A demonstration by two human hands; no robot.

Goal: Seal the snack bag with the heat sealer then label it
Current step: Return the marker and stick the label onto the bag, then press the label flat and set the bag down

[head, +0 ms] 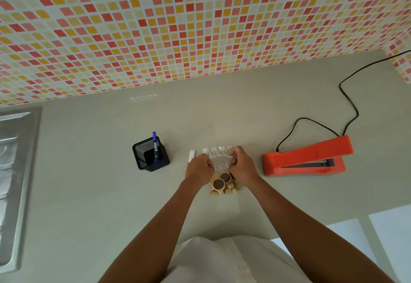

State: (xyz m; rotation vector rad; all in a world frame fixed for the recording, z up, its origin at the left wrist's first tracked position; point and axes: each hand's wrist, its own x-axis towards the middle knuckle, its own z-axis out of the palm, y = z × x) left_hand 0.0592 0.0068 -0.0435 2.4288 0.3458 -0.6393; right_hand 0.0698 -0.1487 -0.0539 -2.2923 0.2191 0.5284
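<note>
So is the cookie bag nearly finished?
Nearly, it seems. The snack bag lies away from the open heat sealer, so sealing looks done, though the seam is too small to see. The left hand and right hand grip the bag beside a written label on it. Left: maybe smoothing that label.

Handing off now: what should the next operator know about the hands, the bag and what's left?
Left hand and right hand: both grip the snack bag on the counter, either side of its label.
Heat sealer: right of the bag, open, no hand on it.
Marker: in the mesh holder, left.
Done: a written label is on the bag.
Left: check the top seal, unclear from here; smooth the label.
</note>
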